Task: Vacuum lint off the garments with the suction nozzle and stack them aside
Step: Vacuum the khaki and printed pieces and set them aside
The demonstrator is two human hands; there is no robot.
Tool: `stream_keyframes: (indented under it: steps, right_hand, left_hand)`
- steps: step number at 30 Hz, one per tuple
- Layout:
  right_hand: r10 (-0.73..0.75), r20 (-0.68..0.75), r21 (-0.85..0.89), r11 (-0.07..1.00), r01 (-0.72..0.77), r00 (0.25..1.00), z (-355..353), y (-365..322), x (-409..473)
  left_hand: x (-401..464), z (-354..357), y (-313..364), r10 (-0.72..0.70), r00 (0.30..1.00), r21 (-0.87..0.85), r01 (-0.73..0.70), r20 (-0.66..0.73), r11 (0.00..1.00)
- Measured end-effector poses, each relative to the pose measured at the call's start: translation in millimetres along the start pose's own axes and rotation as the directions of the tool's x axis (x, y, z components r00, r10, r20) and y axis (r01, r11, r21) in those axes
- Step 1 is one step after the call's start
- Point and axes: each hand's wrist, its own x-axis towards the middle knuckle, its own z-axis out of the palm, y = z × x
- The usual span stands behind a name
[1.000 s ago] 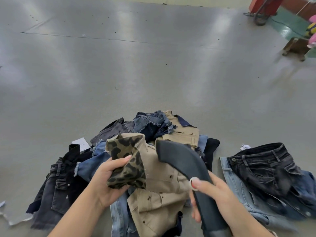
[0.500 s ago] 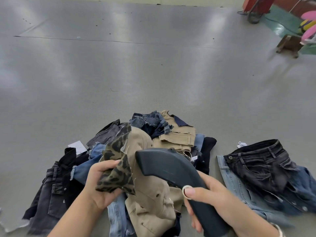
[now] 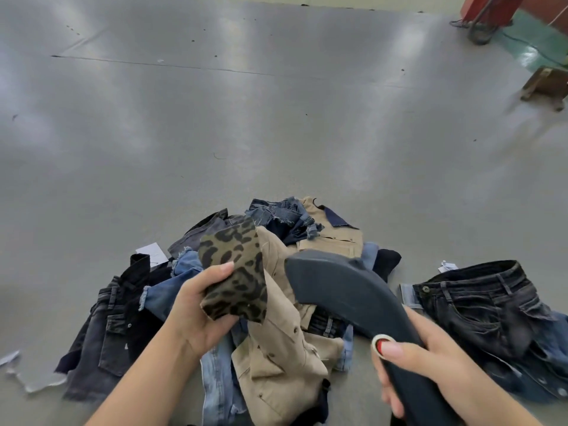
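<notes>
On the grey floor [image 3: 276,118], close in front of the person, lies a loose pile of garments [image 3: 172,290]: dark and blue denim pieces, with a second beige piece [image 3: 335,235] at the far side. Left hand [image 3: 199,305] grips a beige garment with leopard-print lining [image 3: 276,342], fingers and thumb curled round the folded patterned part, which is lifted above the pile; the beige body hangs down from it onto the heap. Right hand [image 3: 430,367] holds the dark suction nozzle [image 3: 344,290] by its handle, fingers wrapped round, thumb resting on a white-ringed red button [image 3: 381,345]. Nozzle head points up and left, its broad end just beside the beige cloth; contact cannot be judged. To the right, apart from the pile, black jeans [image 3: 479,299] lie on top of other denim pieces as a separate stack. White paper tags [image 3: 152,252] lie near the pile's left edge. Red equipment [image 3: 491,10] and a wooden block [image 3: 547,84] stand at far right.
</notes>
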Motion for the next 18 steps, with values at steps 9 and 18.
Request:
stream_keyframes:
  steps: [9, 18]
  right_hand:
    - [0.049, 0.101, -0.049, 0.998, -0.044, 0.994, 16.7, 7.6, 11.6]
    - [-0.081, -0.105, 0.180, 0.979, 0.099, 0.991, 17.1, 6.2, 18.0]
  left_hand:
    - [0.5, 3.2, -2.8, 0.062, 0.997, -0.165, -0.052, 0.051, 0.985]
    - [-1.7, -1.5, -1.5, 0.016, 0.991, -0.126, 0.001, 0.136, 0.992]
